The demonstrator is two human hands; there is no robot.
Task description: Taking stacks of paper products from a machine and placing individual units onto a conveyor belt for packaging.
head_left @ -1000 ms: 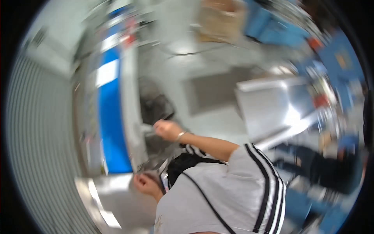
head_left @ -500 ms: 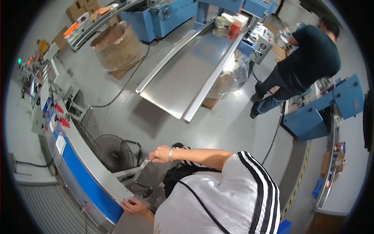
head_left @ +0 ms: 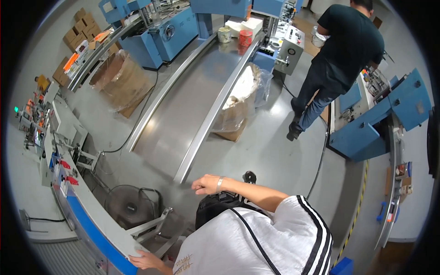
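Observation:
My left hand grips the near end of a conveyor, which has a pale grey side frame and a blue belt. Its fingers lie over the frame edge. Out ahead of my body hangs my right hand, a bracelet at the wrist. Those fingers are loosely bent and nothing shows in them. Close by is the lower end of a wide metal chute with raised rails. A grey metal bracket juts from the conveyor between my two hands.
A floor fan stands beside the conveyor. A red can and a pale can sit at the chute's far end. Plastic-lined cartons flank the chute. At right, a person stands by a blue machine. Cables cross the floor.
My right hand has let go of the bracket's end and moved right, toward the chute. My left hand stays at the conveyor's end. The view has shifted, and the person at right has turned.

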